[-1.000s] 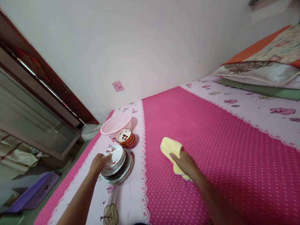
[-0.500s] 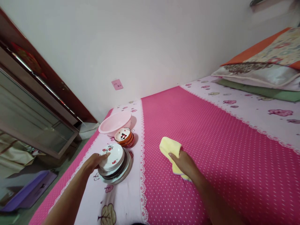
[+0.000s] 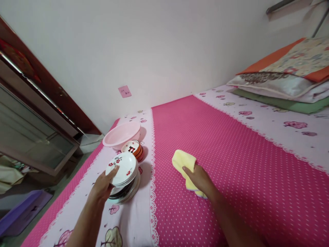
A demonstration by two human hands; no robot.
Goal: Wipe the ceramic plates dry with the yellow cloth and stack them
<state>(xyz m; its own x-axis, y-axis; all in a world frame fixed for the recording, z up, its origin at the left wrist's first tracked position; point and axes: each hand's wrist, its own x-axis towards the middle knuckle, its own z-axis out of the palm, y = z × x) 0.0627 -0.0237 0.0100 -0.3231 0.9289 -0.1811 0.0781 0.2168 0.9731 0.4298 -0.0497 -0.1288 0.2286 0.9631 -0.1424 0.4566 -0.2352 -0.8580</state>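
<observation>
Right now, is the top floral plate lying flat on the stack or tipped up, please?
Tipped up: the left hand grips the floral plate, and a dark gap shows above the lower plates.

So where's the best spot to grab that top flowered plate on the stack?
Take the top plate by its near left rim, from the near left, where the left hand pinches it, thumb on top. It is shallow and its rim overhangs the stack, leaving room for fingers beneath. The orange bowl and pink basin crowd the far side; the right hand holds the yellow cloth.
</observation>
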